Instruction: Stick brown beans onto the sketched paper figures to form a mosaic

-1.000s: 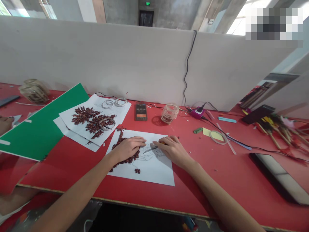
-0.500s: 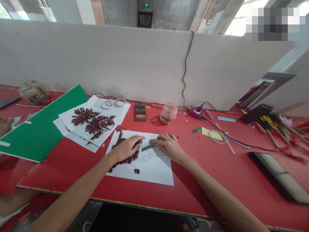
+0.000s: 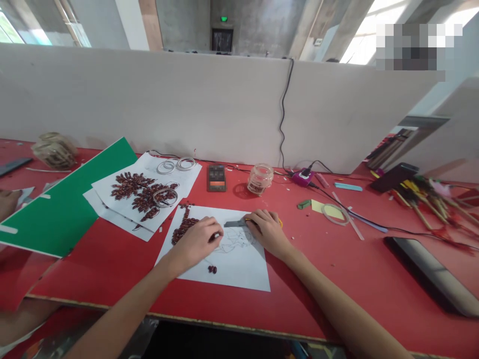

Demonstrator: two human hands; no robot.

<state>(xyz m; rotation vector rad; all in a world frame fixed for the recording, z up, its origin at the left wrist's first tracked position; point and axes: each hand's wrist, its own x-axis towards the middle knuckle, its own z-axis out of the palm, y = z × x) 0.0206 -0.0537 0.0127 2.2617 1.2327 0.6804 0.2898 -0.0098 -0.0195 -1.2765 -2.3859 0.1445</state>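
Observation:
A white sheet with a line drawing (image 3: pixel 239 264) lies on the red table (image 3: pixel 325 279) in front of me. Dark red beans (image 3: pixel 182 228) cover the drawing's left part, and two loose beans (image 3: pixel 212 269) lie lower down. My left hand (image 3: pixel 196 242) rests curled on the beans, fingertips pinched together on the paper. My right hand (image 3: pixel 267 230) is closed round a grey-bladed tool (image 3: pixel 235 224) with a yellow handle. The blade lies near the sheet's top edge and points left toward my left hand.
A second bean picture with tape rings (image 3: pixel 144 192) and a green card (image 3: pixel 60 207) lie to the left. A glass jar (image 3: pixel 259 178), a small dark device (image 3: pixel 216 178), a tape roll (image 3: pixel 334 213), cables and sticks (image 3: pixel 430 199) sit behind and right. Another person's hand (image 3: pixel 7 202) is at far left.
My right hand has drawn the tool up from the middle of the drawing to the sheet's top edge. My left hand has slid down and curled tighter. The camera tilted slightly down.

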